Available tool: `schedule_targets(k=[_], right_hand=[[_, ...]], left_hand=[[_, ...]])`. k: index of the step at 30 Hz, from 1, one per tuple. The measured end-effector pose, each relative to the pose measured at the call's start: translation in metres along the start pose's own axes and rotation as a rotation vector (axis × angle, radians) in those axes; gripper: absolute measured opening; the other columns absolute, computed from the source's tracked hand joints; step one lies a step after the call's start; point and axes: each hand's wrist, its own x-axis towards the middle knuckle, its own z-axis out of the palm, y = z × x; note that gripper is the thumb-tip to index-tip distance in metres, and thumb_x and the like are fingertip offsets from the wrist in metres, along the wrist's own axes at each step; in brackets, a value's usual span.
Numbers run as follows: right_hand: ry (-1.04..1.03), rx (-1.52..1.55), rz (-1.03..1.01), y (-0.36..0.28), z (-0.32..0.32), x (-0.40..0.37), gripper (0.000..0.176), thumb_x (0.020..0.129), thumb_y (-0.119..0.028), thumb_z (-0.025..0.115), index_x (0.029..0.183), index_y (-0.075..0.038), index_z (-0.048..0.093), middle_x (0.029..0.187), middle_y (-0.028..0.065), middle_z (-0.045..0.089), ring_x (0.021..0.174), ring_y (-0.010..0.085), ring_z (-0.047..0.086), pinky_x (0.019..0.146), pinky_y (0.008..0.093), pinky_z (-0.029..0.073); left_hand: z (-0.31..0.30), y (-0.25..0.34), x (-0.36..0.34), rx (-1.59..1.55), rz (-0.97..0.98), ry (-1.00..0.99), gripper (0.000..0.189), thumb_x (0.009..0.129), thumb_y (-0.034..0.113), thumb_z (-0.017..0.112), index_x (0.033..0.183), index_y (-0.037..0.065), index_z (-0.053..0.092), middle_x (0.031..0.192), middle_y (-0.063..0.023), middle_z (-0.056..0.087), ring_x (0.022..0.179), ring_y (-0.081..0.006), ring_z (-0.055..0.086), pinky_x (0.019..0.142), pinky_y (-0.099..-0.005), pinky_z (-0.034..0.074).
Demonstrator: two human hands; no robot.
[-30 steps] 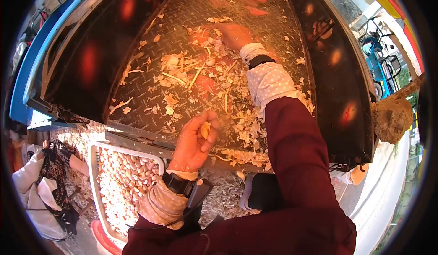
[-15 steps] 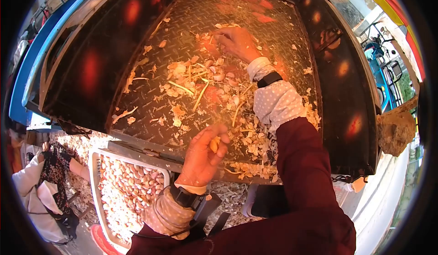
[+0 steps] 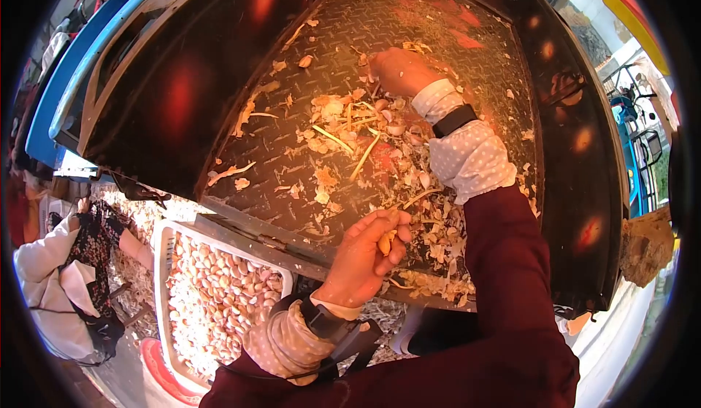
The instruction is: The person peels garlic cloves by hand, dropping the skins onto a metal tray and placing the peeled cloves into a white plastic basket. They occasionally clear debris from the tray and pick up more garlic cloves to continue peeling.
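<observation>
My left hand [image 3: 367, 256] is closed round a small yellowish garlic piece [image 3: 387, 241], palm turned up, above the near part of the metal truck bed [image 3: 277, 167]. Farther out, my right hand [image 3: 401, 71] reaches down at the bed with fingers bent together; their tips and anything between them are hidden. Just below it lie garlic cloves [image 3: 395, 129], with papery skins [image 3: 325, 182] and yellow-green stalks [image 3: 332, 139] scattered to the left.
A white basket [image 3: 162, 291] full of garlic cloves stands below the bed's front edge. Dark side walls [image 3: 157, 79] flank the bed. Another person's sleeve [image 3: 45, 246] shows at the left, near a red basin [image 3: 164, 375]. A brown block [image 3: 646, 251] is at the right.
The view has shifted, so the bed and basket appear farther right. My right hand has moved slightly nearer to the clove pile. My left hand still holds the yellowish piece.
</observation>
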Motion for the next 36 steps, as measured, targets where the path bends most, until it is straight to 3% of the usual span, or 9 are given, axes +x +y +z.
schedule_targets(k=[6, 9, 17, 20, 22, 24, 26, 33, 36], right_hand=[[0.626, 0.382, -0.5, -0.058, 0.017, 0.058, 0.029, 0.09, -0.019, 0.056, 0.117, -0.014, 0.064, 0.095, 0.0117, 0.069, 0.092, 0.0359, 0.065, 0.082, 0.0453, 0.052], [0.218, 0.245, -0.355, -0.074, 0.034, 0.069, 0.032, 0.084, -0.011, 0.06, 0.115, -0.016, 0.066, 0.113, 0.0125, 0.064, 0.106, 0.0334, 0.06, 0.091, 0.0458, 0.048], [0.192, 0.171, -0.087, -0.001, 0.034, -0.005, 0.02, 0.079, -0.004, 0.063, 0.097, -0.007, 0.071, 0.088, 0.0184, 0.069, 0.086, 0.0363, 0.066, 0.078, 0.0427, 0.052], [0.188, 0.373, 0.013, 0.012, 0.014, -0.05, 0.019, 0.079, -0.004, 0.067, 0.097, -0.004, 0.069, 0.08, 0.0154, 0.068, 0.083, 0.0303, 0.068, 0.073, 0.0401, 0.053], [0.102, 0.971, 0.249, 0.001, -0.026, -0.094, 0.022, 0.08, -0.005, 0.068, 0.102, -0.002, 0.066, 0.077, 0.0112, 0.065, 0.076, 0.0207, 0.067, 0.065, 0.0335, 0.053], [0.111, 1.163, 0.081, -0.031, -0.046, -0.141, 0.025, 0.077, 0.0, 0.068, 0.101, 0.0, 0.06, 0.075, 0.009, 0.055, 0.06, 0.0167, 0.061, 0.052, 0.0276, 0.049], [0.397, 0.753, -0.392, -0.059, -0.045, -0.178, 0.026, 0.077, 0.001, 0.066, 0.103, 0.001, 0.058, 0.079, 0.011, 0.057, 0.058, 0.0182, 0.06, 0.051, 0.028, 0.048], [0.359, 0.806, -0.326, -0.084, -0.062, -0.253, 0.018, 0.076, 0.005, 0.059, 0.092, -0.002, 0.055, 0.076, 0.0155, 0.059, 0.067, 0.0343, 0.062, 0.056, 0.0378, 0.048], [0.395, 0.723, -0.287, -0.086, -0.055, -0.265, 0.015, 0.076, 0.004, 0.062, 0.089, 0.0, 0.057, 0.073, 0.0141, 0.06, 0.064, 0.0264, 0.064, 0.055, 0.0362, 0.048]], left_hand=[[-0.002, -0.003, 0.001, 0.034, 0.009, -0.005, 0.018, 0.097, 0.016, 0.051, 0.099, 0.001, 0.06, 0.081, -0.0056, 0.061, 0.054, -0.0095, 0.047, 0.039, -0.0177, 0.03], [-0.002, -0.001, -0.002, 0.036, 0.022, 0.015, 0.018, 0.097, 0.016, 0.051, 0.1, 0.0, 0.059, 0.081, -0.006, 0.06, 0.054, -0.0097, 0.048, 0.038, -0.0178, 0.029], [-0.007, -0.003, -0.002, 0.07, 0.053, 0.017, 0.02, 0.097, 0.015, 0.05, 0.107, -0.002, 0.057, 0.081, -0.0059, 0.06, 0.056, -0.0093, 0.049, 0.039, -0.0169, 0.032], [-0.009, -0.001, -0.002, 0.083, 0.145, 0.025, 0.021, 0.098, 0.015, 0.05, 0.109, -0.001, 0.057, 0.083, -0.006, 0.06, 0.058, -0.0092, 0.05, 0.04, -0.0164, 0.033], [-0.007, -0.001, 0.0, 0.087, 0.166, 0.009, 0.024, 0.098, 0.017, 0.051, 0.113, -0.001, 0.057, 0.085, -0.0058, 0.06, 0.06, -0.0091, 0.051, 0.04, -0.016, 0.032], [-0.001, -0.002, 0.0, 0.159, 0.293, 0.022, 0.028, 0.098, 0.02, 0.053, 0.116, -0.001, 0.056, 0.085, -0.0053, 0.06, 0.062, -0.0087, 0.052, 0.04, -0.0159, 0.032], [0.008, -0.004, -0.003, 0.14, 0.297, 0.046, 0.031, 0.097, 0.021, 0.056, 0.119, 0.0, 0.056, 0.084, -0.0036, 0.059, 0.062, -0.008, 0.053, 0.04, -0.0158, 0.031], [0.018, -0.014, -0.023, 0.353, 0.33, -0.068, 0.029, 0.092, 0.024, 0.063, 0.113, 0.003, 0.062, 0.076, 0.0026, 0.06, 0.056, -0.0031, 0.047, 0.046, -0.0162, 0.031], [0.012, -0.024, -0.022, 0.364, 0.366, -0.082, 0.025, 0.092, 0.022, 0.063, 0.107, 0.003, 0.063, 0.074, 0.0015, 0.059, 0.056, -0.0034, 0.047, 0.047, -0.0163, 0.032]])
